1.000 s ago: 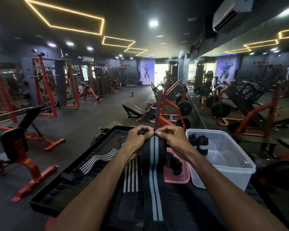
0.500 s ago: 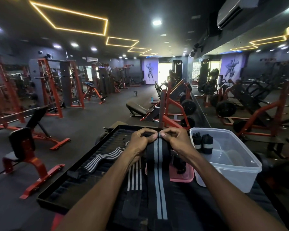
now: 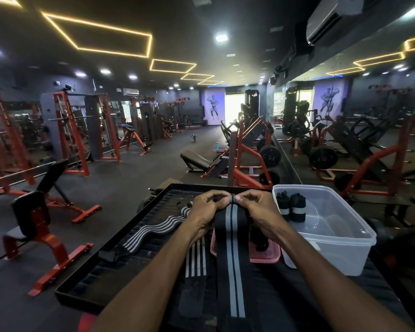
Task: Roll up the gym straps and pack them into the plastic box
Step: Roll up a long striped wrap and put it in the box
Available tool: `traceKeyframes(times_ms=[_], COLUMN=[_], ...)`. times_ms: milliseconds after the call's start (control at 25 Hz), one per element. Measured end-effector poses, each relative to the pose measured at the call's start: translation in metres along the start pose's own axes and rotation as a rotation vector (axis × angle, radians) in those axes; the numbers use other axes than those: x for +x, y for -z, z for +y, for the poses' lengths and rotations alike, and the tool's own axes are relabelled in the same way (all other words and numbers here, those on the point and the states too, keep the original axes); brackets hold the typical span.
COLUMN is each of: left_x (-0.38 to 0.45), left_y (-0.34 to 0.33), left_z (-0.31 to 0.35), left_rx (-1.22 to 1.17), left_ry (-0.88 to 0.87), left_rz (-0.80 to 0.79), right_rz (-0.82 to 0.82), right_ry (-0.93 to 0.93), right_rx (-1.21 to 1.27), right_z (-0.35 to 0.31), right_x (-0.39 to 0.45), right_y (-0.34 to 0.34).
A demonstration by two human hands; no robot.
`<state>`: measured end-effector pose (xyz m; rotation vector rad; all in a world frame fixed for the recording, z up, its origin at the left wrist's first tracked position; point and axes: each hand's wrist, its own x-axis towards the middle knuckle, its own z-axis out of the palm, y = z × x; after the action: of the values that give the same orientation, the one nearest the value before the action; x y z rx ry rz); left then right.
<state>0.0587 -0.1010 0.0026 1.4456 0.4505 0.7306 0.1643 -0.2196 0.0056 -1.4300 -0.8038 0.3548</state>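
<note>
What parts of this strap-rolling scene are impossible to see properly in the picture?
All in the head view:
- Roll's size: the left hand and right hand cover the end of the strap.
- Strap's near end: cut off by the bottom edge.
- Black item on the pink lid: hidden behind the strap.

Dim gym lit by yellow ceiling strips [image 3: 98, 35] and white spotlights; a bright doorway [image 3: 233, 107] glares; the edges bend and blur.
</note>
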Motion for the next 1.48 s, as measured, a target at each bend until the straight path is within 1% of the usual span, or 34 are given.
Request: traceKeyframes(times_ms=[80, 120, 200, 280, 360, 440, 520, 600, 720, 840, 880, 960, 1040, 1120, 1200, 1280, 1360, 1400, 1480], left_x=[-0.005, -0.004, -0.001, 0.001, 0.001, 0.000, -0.002, -0.002, 0.004, 0.006, 0.007, 0.005, 0.003, 0.000, 0.002, 0.004, 0.006, 0.005, 0.006], left_y=[-0.004, -0.004, -0.004, -0.005, -0.005, -0.006, -0.007, -0.007, -0.007, -0.005, -0.005, -0.007, -0.008, -0.009, -0.009, -0.009, -0.010, -0.011, -0.012], left_z=[0.005, 0.005, 0.008, 0.011, 0.012, 0.013, 0.014, 0.014, 0.012, 0.012, 0.013, 0.015, 0.017, 0.020, 0.019, 0.017, 0.015, 0.015, 0.016], left_rx=[-0.103, -0.095, -0.001, 0.007, -0.007, -0.070, -0.200, -0.257, -0.053, 0.029, 0.040, 0.037, -0.099, -0.200, -0.086, 0.019, 0.040, 0.044, 0.071], left_ry=[0.068, 0.076, 0.028, -0.020, -0.022, -0.002, 0.073, 0.125, 0.040, -0.044, -0.060, -0.083, -0.037, 0.021, -0.013, -0.070, -0.078, -0.071, -0.044], left_rz=[-0.036, -0.034, -0.002, 0.018, 0.011, -0.037, -0.094, -0.093, 0.028, 0.105, 0.106, 0.078, 0.037, 0.009, 0.032, 0.087, 0.125, 0.127, 0.108], right_rz=[0.036, 0.039, 0.024, -0.021, -0.036, -0.001, 0.009, -0.011, -0.031, -0.123, -0.144, -0.080, -0.022, -0.038, -0.071, -0.102, -0.151, -0.167, -0.159], right_ry=[0.038, 0.041, 0.018, -0.035, -0.035, 0.033, 0.094, 0.114, 0.154, 0.057, 0.042, 0.107, 0.187, 0.208, 0.206, 0.141, -0.018, -0.096, -0.162], right_rx=[0.029, 0.034, 0.064, 0.078, -0.005, -0.061, -0.056, -0.039, -0.086, -0.156, -0.175, -0.200, -0.172, -0.125, -0.089, -0.015, 0.128, 0.199, 0.282], right_z=[-0.001, -0.003, -0.007, -0.012, -0.016, -0.017, -0.019, -0.021, -0.022, -0.024, -0.025, -0.028, -0.029, -0.029, -0.027, -0.031, -0.035, -0.036, -0.036], right_x=[0.000, 0.000, 0.002, 0.003, 0.004, 0.007, 0.007, 0.007, 0.005, 0.005, 0.005, 0.007, 0.010, 0.010, 0.009, 0.004, -0.001, -0.002, -0.005], right_y=[-0.001, -0.002, -0.002, 0.000, 0.002, 0.004, 0.005, 0.004, 0.001, 0.003, 0.004, 0.004, 0.005, 0.008, 0.010, 0.010, 0.010, 0.011, 0.014])
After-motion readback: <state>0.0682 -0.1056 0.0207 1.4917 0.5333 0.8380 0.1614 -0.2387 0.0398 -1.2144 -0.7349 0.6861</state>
